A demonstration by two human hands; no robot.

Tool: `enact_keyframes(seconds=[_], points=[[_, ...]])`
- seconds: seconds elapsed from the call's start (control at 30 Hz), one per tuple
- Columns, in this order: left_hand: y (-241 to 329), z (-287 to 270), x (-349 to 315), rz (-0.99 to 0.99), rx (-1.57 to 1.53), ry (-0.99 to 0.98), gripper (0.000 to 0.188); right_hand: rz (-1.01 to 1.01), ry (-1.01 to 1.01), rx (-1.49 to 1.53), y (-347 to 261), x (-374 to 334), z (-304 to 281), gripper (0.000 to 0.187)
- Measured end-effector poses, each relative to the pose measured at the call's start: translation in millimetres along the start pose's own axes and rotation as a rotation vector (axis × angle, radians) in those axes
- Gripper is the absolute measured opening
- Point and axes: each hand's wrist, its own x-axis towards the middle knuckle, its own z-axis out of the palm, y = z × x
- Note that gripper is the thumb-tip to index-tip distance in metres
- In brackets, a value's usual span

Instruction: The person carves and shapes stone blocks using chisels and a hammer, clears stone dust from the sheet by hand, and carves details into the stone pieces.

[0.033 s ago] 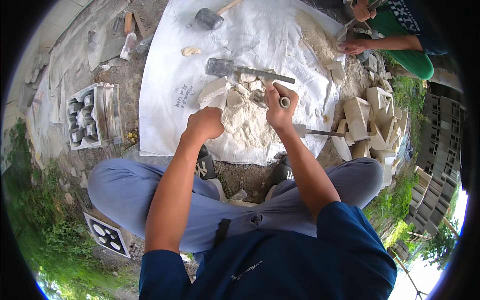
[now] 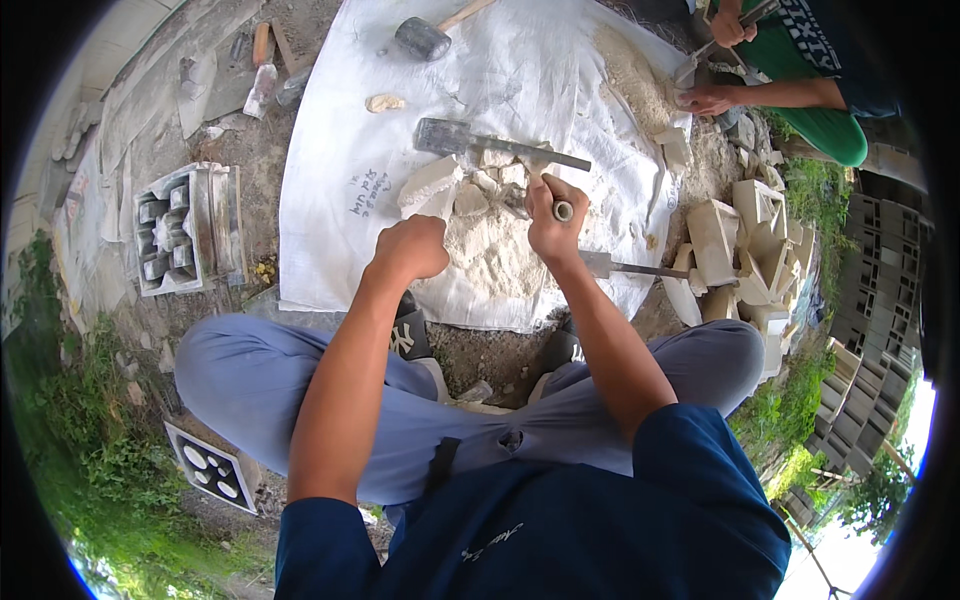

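Note:
My left hand (image 2: 411, 247) is closed at the near edge of a white stone-like chunk (image 2: 431, 186); its fingers are turned away, so what they hold is hidden. My right hand (image 2: 556, 218) is wrapped round a metal tool with a hollow tube handle (image 2: 564, 211); its grey head is mostly hidden behind the fingers, over broken pale pieces. Between my hands spreads a heap of cream-coloured rubble and powder (image 2: 490, 255). Just beyond lies a black-headed mallet (image 2: 442, 136), its dark handle stretching right across the pieces. A flat-bladed metal tool (image 2: 640, 268) rests beside my right wrist.
Under the heap spreads a white woven sheet (image 2: 335, 150). Another mallet (image 2: 423, 39) lies at its far side. A metal mould (image 2: 190, 230) stands left; pale hollow blocks (image 2: 715, 240) are piled right. At the far right, another person's hands (image 2: 712, 99) work with a tool.
My right hand has shifted slightly nearer and to the left with the tool, whose head now shows less. My left hand stays almost where it was.

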Motion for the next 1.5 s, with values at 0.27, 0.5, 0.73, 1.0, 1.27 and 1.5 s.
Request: enact_keyframes(seconds=[0.27, 0.5, 0.73, 1.0, 1.27, 1.5], points=[[-6.6, -0.3, -1.2, 0.000, 0.011, -0.002, 0.030, 0.001, -0.020, -0.052, -23.0, 5.0, 14.4, 0.050], [-9.9, 3.1, 1.1, 0.018, 0.036, -0.012, 0.033, 0.123, 0.024, -0.062, -16.0, 6.5, 15.7, 0.052], [-4.0, 3.9, 8.8, 0.046, 0.025, 0.019, 0.033, -0.013, -0.132, -0.178, 2.1, -9.5, 15.1, 0.051], [1.9, 6.0, 10.6, 0.046, 0.021, 0.010, 0.030, 0.005, -0.031, -0.109, 23.4, -10.8, 0.9, 0.052], [-2.2, 0.7, 3.6, 0.016, 0.015, -0.016, 0.034, -0.035, -0.007, 0.176, -26.1, -2.7, -2.2, 0.050], [-7.6, 4.5, 3.8, 0.021, 0.034, -0.020, 0.034, 0.082, 0.011, 0.032, -25.9, -0.2, 15.1, 0.050]])
